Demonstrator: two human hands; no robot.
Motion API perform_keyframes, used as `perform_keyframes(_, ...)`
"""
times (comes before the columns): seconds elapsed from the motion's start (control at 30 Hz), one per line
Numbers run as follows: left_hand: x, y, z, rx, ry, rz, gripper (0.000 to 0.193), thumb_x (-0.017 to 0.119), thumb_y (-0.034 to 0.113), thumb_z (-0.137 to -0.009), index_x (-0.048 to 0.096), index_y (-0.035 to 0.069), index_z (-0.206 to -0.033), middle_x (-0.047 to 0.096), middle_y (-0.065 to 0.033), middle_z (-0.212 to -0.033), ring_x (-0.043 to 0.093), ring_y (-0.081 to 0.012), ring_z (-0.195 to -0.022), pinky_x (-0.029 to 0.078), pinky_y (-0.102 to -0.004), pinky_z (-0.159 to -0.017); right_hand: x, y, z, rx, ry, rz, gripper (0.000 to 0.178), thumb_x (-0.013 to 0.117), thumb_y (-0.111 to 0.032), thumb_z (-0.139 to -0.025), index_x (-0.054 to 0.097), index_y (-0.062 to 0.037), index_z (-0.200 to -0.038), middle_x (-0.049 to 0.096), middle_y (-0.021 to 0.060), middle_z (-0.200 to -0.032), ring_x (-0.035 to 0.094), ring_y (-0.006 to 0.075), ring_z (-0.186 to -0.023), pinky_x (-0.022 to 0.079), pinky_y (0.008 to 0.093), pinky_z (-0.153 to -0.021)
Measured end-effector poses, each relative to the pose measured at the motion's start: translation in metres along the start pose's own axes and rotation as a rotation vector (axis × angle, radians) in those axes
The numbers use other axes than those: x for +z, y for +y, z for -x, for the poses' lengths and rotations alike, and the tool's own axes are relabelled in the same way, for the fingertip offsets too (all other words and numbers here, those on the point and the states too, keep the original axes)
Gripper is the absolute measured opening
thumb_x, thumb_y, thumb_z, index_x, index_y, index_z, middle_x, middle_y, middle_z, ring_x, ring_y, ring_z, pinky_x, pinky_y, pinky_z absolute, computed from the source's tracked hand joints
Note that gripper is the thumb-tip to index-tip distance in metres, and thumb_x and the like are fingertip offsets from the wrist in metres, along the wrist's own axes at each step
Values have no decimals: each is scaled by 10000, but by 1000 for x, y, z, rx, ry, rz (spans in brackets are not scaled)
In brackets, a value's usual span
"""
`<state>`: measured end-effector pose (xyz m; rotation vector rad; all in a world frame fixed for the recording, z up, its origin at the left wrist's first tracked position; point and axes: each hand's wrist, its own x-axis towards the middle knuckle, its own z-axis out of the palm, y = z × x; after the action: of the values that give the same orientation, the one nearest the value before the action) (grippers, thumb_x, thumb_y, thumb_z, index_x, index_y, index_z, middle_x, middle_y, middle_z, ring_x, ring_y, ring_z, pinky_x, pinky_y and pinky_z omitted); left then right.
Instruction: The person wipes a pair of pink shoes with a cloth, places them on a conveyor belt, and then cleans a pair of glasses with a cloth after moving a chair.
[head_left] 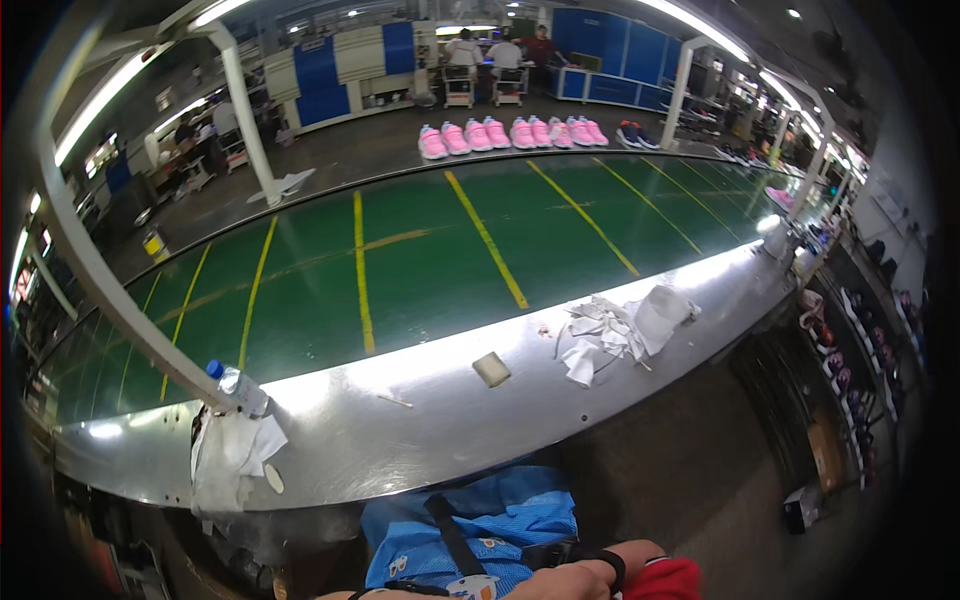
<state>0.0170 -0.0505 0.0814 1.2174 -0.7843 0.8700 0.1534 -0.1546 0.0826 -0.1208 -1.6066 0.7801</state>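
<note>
- The green belt [420, 290] runs crosswise, far ahead of our fingers.
- Before it, the metal ledge [450, 440] runs crosswise too.
- Our blue apron [520, 510] lies just ahead of our fingers, too rumpled to show a long axis.
- Our right hand [555, 583] looks nearer it; our left hand [400, 595] is a sliver. We cannot tell whether either grips.
- The pale block [491, 370] lies ahead, well apart.
</note>
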Motion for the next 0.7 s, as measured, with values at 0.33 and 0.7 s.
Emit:
perform_keyframes(0.33,-4,-8,21,-685,957,-97,418,428,200,-867,359,-1,-1226,509,-85,-1070,528,-152,-915,458,-320,-763,-26,23,26,642,998,-681,403,392,-189,-880,350,39,-1209,483,149,-1135,450,255,-1086,339,351,-941)
perform_keyframes(0.7,-34,-36,70,-848,1239,197,444,407,244,-876,338,45,-1266,473,-71,-1099,460,-149,-991,405,-335,-844,-37,67,69,821,1219,-611,379,351,-155,-900,328,63,-1209,442,172,-1137,428,242,-1084,353,362,-925)
